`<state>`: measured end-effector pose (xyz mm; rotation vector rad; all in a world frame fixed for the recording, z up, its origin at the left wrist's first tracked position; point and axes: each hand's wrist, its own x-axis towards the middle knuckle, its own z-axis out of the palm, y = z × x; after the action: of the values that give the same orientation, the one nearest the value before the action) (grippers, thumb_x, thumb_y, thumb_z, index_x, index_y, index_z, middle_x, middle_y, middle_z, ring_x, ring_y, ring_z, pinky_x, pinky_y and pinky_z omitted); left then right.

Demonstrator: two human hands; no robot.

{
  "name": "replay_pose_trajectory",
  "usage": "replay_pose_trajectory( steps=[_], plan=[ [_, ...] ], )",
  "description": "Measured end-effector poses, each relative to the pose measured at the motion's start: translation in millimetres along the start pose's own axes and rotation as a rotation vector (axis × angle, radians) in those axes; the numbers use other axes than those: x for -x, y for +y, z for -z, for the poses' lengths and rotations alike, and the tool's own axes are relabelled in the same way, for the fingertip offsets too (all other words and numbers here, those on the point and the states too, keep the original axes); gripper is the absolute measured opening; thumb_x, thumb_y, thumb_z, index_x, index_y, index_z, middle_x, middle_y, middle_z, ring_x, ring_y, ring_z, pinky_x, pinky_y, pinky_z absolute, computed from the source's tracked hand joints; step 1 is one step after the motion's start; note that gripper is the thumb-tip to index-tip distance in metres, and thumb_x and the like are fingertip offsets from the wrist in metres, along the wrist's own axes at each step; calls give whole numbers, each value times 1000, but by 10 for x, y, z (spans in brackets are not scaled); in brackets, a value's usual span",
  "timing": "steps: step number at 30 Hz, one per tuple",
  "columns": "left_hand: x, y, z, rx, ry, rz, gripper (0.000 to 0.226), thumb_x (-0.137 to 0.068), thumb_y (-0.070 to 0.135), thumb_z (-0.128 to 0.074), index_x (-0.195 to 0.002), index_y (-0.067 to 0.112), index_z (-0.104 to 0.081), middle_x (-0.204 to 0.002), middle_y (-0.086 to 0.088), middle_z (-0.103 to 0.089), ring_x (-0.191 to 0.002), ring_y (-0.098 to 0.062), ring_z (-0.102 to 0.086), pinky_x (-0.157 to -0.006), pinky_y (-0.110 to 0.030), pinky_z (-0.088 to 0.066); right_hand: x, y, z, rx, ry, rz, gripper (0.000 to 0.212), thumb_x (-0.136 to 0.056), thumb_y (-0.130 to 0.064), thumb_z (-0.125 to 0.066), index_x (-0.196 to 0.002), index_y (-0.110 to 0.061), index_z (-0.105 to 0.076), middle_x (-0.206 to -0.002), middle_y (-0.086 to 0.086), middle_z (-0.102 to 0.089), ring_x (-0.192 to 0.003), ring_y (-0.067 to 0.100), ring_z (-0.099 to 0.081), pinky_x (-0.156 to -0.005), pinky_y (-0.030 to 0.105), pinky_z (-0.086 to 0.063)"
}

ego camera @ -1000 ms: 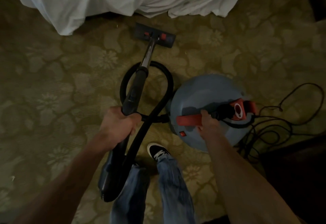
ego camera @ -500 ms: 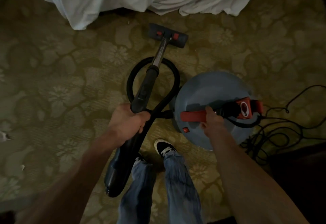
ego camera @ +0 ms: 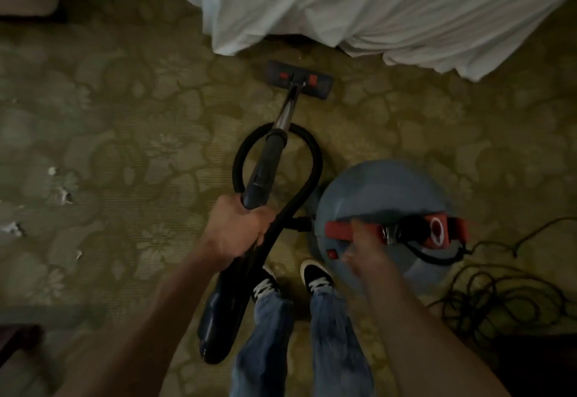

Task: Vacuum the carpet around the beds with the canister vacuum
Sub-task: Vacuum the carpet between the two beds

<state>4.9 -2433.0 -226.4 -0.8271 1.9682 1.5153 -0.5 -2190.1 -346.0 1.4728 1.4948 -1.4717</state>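
The olive-green, floral-patterned carpet (ego camera: 125,146) covers the floor, and a few small white scraps (ego camera: 64,193) lie on it at the far left. Nearer the middle, the left hand (ego camera: 237,231) grips the dark blue plastic wand handle (ego camera: 260,178) with its fingers curled tightly around it. The handle's rear end hangs low beside the left leg.

From the handle a shiny metal tube (ego camera: 287,109) slants forward to the flat, dark rectangular floor head (ego camera: 299,79) with 2 red tabs. The head lies flat on the carpet just beside the hanging edge of the white, creased bed sheet (ego camera: 374,6). A black flexible hose (ego camera: 317,159) makes 1 loop on the carpet under the tube, then passes below the left hand to the side of the vacuum body.

Below that, 2 black-and-white sneakers (ego camera: 317,276) and faded blue jeans (ego camera: 337,334) show.

To their right the round grey-blue plastic canister (ego camera: 390,190) stands on the carpet, with a red carry handle (ego camera: 338,230) across its top. The right hand (ego camera: 365,249) is over the near end of that handle, but it is too blurred to tell whether its fingers hold anything. At the far right a thin black power cord (ego camera: 499,296) lies in a loose tangle.
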Motion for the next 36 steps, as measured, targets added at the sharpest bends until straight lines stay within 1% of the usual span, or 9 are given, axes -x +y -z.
replay_pose_trajectory(
  steps=[3, 6, 10, 12, 17, 20, 26, 31, 36],
  plan=[
    [112, -113, 230, 109, 51, 32, 33, -84, 9, -67, -53, 11, -58, -49, -7, -56, -47, -20, -53, -53, -33, -44, 395, 176, -563, 489, 6, 175, 53, -100, -40, -56, -129, 3, -62, -133, 17, -65, -119, 36, -63, -99, 41, -53],
    [224, -241, 454, 218, 136, 46, 29, -81, 10, -67, -53, 9, -58, -49, -9, -56, -46, -20, -52, -51, -33, -43, 1015, 228, -1244, 802, -176, 373, 58, -99, -61, -44, -98, -8, -66, -99, 6, -68, -101, 27, -67, -86, 31, -47],
    [303, -374, 817, 408, 287, 115, 20, -78, 10, -70, -61, 5, -62, -52, -11, -58, -46, -22, -58, -55, -42, -57, 1582, 276, -1963, 575, -515, 158, 53, -101, -61, -42, -91, -19, -74, -66, 3, -60, -62, 18, -57, -56, 28, -44],
    [343, -425, 1029, 516, 323, 132, 12, -79, 10, -70, -70, 4, -65, -57, -11, -60, -52, -25, -62, -60, -49, -60, 1786, 275, -2199, 601, -576, 105, 54, -101, -60, -44, -88, -21, -80, -75, 7, -64, -69, 21, -61, -62, 29, -49],
    [440, -576, 1515, 606, 497, 135, 16, -82, 14, -69, -69, 8, -62, -56, -7, -57, -52, -20, -59, -56, -35, -52, 2147, 391, -2762, 615, -723, 21, 65, -102, -58, -44, -63, -21, -80, -69, 5, -72, -72, 22, -69, -71, 35, -53],
    [486, -681, 1797, 672, 607, 151, 22, -86, 20, -68, -68, 10, -60, -54, -4, -55, -51, -19, -56, -52, -32, -47, 2335, 494, -3131, 720, -796, 30, 58, -102, -56, -48, -71, -16, -76, -67, 6, -69, -68, 20, -68, -71, 34, -53],
    [553, -980, 2345, 858, 843, 205, 49, -97, 46, -56, -67, 9, -67, -55, -1, -62, -53, -16, -62, -51, -28, -47, 2642, 1004, -3779, 905, -847, 223, 57, -89, -68, -59, -92, -14, -78, -84, 5, -74, -85, 22, -73, -75, 36, -57],
    [572, -1366, 2766, 1088, 1021, 232, 59, -100, 56, -44, -61, 20, -69, -50, 10, -64, -66, -16, -67, -61, -35, -51, 2764, 1613, -4300, 1120, -830, 464, 85, -59, -97, -61, -77, -16, -80, -74, 1, -75, -78, 20, -76, -74, 41, -63],
    [559, -1933, 3264, 1301, 1004, 290, 65, -96, 56, -44, -40, 27, -62, -45, 12, -55, -64, -19, -58, -65, -39, -46, 2840, 2166, -4856, 1253, -761, 541, 78, -60, -92, -65, -68, -16, -78, -69, 0, -75, -74, 22, -75, -77, 45, -64]
  ],
)
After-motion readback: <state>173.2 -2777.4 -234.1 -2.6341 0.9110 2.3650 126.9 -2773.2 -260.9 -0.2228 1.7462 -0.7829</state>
